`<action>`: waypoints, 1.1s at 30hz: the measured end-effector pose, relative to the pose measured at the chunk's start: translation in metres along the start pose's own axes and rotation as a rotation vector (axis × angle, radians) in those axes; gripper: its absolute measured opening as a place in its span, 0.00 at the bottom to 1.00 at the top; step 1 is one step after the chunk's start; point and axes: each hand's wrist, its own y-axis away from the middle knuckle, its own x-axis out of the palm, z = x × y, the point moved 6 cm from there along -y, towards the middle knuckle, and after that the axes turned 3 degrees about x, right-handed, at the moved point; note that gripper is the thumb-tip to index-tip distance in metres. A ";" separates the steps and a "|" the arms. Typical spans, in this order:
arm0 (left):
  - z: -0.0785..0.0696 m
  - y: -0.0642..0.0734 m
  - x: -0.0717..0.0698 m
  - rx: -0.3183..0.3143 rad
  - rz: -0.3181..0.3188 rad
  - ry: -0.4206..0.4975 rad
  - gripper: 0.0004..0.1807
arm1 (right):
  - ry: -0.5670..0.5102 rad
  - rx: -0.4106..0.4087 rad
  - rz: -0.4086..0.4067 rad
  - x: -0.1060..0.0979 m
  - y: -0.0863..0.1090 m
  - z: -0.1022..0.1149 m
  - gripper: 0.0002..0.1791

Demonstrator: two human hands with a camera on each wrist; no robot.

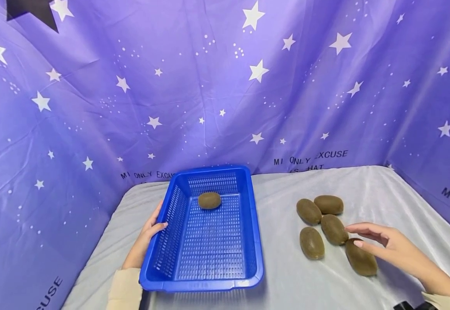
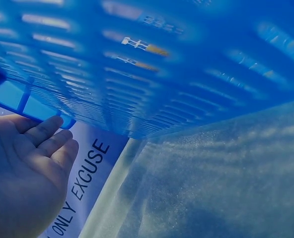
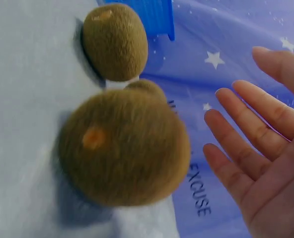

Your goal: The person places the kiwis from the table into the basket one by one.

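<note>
- Left hand [image 1: 147, 234] is gripping basket [image 1: 201, 285] at nine o'clock.
- Right hand [image 1: 393, 247], loosely spread, empty, is hovering by five-o'clock kiwi [image 1: 362, 260] of five; gentle cupping is looking best.

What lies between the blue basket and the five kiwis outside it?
In the head view, only bare grey cloth between the blue basket and those five kiwis.

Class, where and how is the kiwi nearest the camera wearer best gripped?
Probably around its middle, from above: the kiwi is a plump oval lying on its side, its far end close to another kiwi, its long sides free. The right hand, poised over it, could close across those sides.
</note>
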 end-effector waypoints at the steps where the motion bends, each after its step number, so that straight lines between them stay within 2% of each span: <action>1: 0.000 0.000 0.000 -0.004 -0.003 -0.002 0.42 | 0.005 0.007 -0.006 -0.002 0.001 -0.003 0.19; 6: -0.001 0.002 -0.002 -0.012 -0.011 -0.011 0.42 | 0.016 0.047 -0.049 -0.009 0.005 -0.017 0.22; 8: -0.001 0.002 -0.002 -0.003 -0.008 -0.010 0.42 | 0.012 0.051 -0.040 -0.011 0.007 -0.022 0.25; 10: -0.001 0.002 -0.002 0.005 -0.004 -0.006 0.42 | 0.006 0.042 0.000 -0.009 0.009 -0.027 0.29; 13: 0.000 0.002 -0.002 0.011 0.002 -0.004 0.42 | -0.037 0.010 0.100 -0.004 0.013 -0.034 0.33; 18: 0.000 0.000 -0.001 0.003 -0.004 -0.006 0.42 | -0.171 -0.033 0.231 0.004 0.020 -0.042 0.38; 27: -0.001 -0.002 0.001 0.012 -0.012 -0.004 0.42 | -0.309 -0.092 0.346 0.009 0.027 -0.051 0.41; 30: -0.002 -0.002 0.000 0.015 -0.008 -0.008 0.42 | -0.334 -0.098 0.374 0.011 0.026 -0.052 0.42; 33: -0.003 -0.002 0.001 0.016 -0.004 -0.005 0.42 | -0.308 -0.081 0.366 0.012 0.028 -0.052 0.44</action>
